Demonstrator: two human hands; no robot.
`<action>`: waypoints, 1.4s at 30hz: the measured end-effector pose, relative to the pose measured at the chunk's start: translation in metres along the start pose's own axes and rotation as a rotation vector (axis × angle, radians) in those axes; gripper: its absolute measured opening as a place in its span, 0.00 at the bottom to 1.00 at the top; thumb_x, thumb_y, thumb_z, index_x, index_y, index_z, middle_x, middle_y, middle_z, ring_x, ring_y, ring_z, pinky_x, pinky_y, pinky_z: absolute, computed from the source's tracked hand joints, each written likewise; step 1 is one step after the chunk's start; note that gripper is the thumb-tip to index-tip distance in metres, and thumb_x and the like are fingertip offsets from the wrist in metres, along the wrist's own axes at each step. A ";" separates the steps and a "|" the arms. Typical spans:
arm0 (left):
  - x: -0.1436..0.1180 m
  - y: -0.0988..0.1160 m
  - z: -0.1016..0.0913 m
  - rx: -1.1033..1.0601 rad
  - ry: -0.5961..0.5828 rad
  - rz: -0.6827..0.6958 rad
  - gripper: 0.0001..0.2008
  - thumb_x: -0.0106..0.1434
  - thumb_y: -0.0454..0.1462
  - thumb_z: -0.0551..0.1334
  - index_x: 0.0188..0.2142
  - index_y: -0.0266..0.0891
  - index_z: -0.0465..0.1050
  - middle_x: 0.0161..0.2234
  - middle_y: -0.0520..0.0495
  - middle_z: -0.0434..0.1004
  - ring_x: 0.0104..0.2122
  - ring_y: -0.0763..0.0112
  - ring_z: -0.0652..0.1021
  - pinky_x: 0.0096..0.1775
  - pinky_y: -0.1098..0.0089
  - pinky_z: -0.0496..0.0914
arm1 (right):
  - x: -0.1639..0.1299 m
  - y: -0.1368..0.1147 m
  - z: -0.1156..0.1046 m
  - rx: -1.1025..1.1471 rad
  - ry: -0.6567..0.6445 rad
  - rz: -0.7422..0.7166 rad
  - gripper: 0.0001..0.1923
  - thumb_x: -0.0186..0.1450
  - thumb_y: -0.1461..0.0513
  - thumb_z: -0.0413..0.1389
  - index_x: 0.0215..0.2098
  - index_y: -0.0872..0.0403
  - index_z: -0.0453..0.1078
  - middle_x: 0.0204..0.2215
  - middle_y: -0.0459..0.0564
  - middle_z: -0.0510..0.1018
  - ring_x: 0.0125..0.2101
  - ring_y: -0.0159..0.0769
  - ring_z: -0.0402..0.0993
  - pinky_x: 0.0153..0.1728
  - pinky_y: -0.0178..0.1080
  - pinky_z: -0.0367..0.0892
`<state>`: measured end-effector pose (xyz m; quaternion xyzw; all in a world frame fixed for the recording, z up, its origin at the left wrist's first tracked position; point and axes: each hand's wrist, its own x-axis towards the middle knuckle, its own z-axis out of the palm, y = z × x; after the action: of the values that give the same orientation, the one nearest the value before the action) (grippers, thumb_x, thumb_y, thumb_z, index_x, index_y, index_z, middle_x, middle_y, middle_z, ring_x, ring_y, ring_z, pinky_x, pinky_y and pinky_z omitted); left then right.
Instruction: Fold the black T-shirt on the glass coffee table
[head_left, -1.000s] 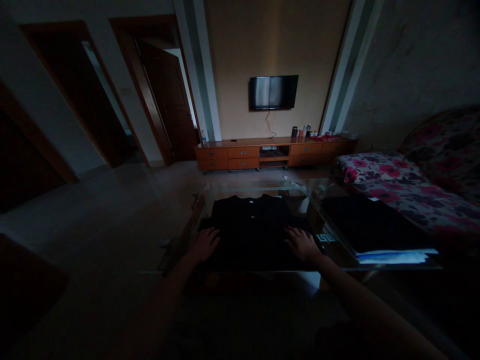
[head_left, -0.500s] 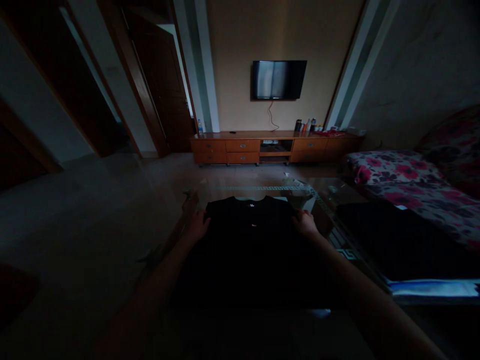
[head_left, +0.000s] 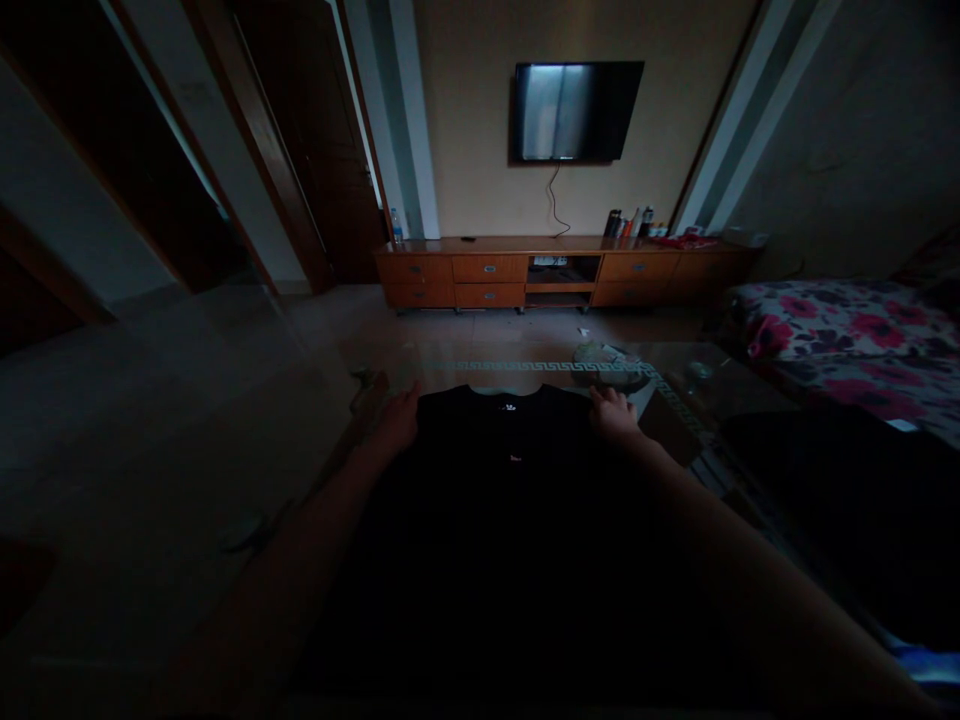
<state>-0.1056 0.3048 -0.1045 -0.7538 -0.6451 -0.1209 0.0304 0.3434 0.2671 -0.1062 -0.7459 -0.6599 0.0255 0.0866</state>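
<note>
Both our arms stretched forward, left hand [head_left: 397, 420] and right hand [head_left: 615, 415] palms-down at the far shoulder corners of the black shirt [head_left: 510, 500], flat on the glass table [head_left: 675, 385] (grip unclear, too dark).

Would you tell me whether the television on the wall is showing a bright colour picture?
No, the television shows only a dim grey reflection on a dark screen.
</note>
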 end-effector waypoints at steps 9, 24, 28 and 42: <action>-0.023 0.013 -0.061 -0.023 0.094 0.091 0.17 0.66 0.31 0.54 0.48 0.42 0.78 0.50 0.41 0.75 0.52 0.58 0.74 0.53 0.60 0.69 | -0.017 0.002 -0.040 0.236 0.179 -0.057 0.19 0.63 0.65 0.55 0.52 0.57 0.77 0.47 0.58 0.78 0.47 0.43 0.75 0.52 0.40 0.68; -0.169 0.009 -0.159 -0.253 0.218 0.257 0.14 0.55 0.26 0.55 0.40 0.41 0.67 0.46 0.43 0.71 0.51 0.59 0.72 0.53 0.58 0.68 | -0.170 0.037 -0.098 0.504 0.405 -0.150 0.10 0.52 0.64 0.51 0.33 0.53 0.69 0.41 0.55 0.73 0.45 0.43 0.71 0.50 0.42 0.66; -0.215 0.010 -0.143 -0.152 0.083 0.316 0.13 0.52 0.26 0.54 0.34 0.43 0.64 0.43 0.45 0.69 0.48 0.59 0.71 0.51 0.58 0.68 | -0.216 0.040 -0.072 0.447 0.231 -0.182 0.08 0.49 0.68 0.52 0.27 0.53 0.67 0.40 0.55 0.71 0.44 0.42 0.71 0.48 0.39 0.67; -0.236 0.032 -0.100 0.023 -0.155 0.317 0.39 0.62 0.37 0.60 0.71 0.51 0.52 0.73 0.47 0.49 0.70 0.56 0.56 0.68 0.52 0.53 | -0.239 0.014 -0.070 -0.051 -0.044 -0.333 0.30 0.63 0.63 0.54 0.64 0.53 0.64 0.70 0.57 0.59 0.66 0.53 0.54 0.62 0.55 0.53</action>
<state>-0.1207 0.0515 -0.0562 -0.8528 -0.5199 -0.0486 0.0076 0.3369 0.0221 -0.0578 -0.6274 -0.7766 0.0104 0.0560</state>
